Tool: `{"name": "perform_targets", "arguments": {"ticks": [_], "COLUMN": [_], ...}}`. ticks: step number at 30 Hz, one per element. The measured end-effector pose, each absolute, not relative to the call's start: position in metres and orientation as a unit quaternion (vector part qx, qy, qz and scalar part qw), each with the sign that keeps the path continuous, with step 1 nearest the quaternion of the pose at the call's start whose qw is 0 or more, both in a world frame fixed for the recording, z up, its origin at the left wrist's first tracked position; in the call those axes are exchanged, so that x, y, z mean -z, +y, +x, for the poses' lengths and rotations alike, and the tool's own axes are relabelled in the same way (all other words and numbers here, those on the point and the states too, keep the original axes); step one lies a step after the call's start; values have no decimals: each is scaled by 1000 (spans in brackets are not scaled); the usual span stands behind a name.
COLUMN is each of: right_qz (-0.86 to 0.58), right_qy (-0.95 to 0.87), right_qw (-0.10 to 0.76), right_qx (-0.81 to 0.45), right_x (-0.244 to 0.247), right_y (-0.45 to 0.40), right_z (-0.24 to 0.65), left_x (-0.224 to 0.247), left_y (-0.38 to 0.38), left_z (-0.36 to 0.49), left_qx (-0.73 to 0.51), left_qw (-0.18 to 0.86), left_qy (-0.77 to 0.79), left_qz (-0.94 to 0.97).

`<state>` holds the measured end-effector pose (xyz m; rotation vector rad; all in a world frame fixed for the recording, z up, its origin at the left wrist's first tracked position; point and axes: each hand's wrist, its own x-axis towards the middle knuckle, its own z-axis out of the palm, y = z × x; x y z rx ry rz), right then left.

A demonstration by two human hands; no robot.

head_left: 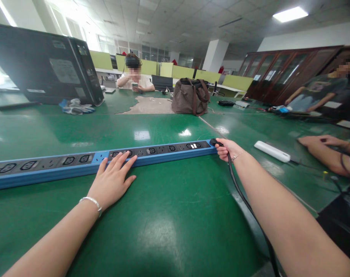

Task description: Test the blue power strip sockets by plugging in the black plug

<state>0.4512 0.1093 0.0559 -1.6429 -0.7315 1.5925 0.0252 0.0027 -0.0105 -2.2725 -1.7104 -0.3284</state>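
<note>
A long blue power strip (151, 157) with black socket panels lies across the green table (163, 215). My left hand (113, 175) rests on its front edge and top with the fingers spread, holding nothing. At the strip's right end, my right hand (228, 149) is closed around a black power plug (216, 142). The plug is at the last socket there; how deep it sits cannot be seen. From under that hand a black cord (240, 190) runs down toward the table's near edge.
A black computer case (53, 69) and gloves (76, 107) are at the back left. A brown bag (190, 96) stands at the back. One person (136, 77) sits opposite with a phone. On the right are a white power strip (272, 151) and another person's arms (330, 150).
</note>
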Motion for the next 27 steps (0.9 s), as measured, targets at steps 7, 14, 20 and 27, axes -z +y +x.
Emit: {"name": "perform_targets", "arguments": {"ticks": [7, 14, 20, 27], "right_qz": [-667, -677, -661, -649], "right_qy": [-290, -309, -321, -299], "right_qw": [337, 334, 316, 351], "right_qx": [-598, -579, -600, -605], "right_x": [-60, -58, -55, -53], "right_y": [110, 110, 112, 106], "right_z": [450, 451, 453, 452], "left_x": [10, 9, 9, 9], "left_y": [2, 1, 1, 2], "left_z": [25, 26, 26, 25], "left_qx": [113, 118, 117, 113], "left_qw": [130, 126, 128, 129], "left_qy": [-594, -592, -593, -594], "left_qz": [-785, -787, -787, -786]}}
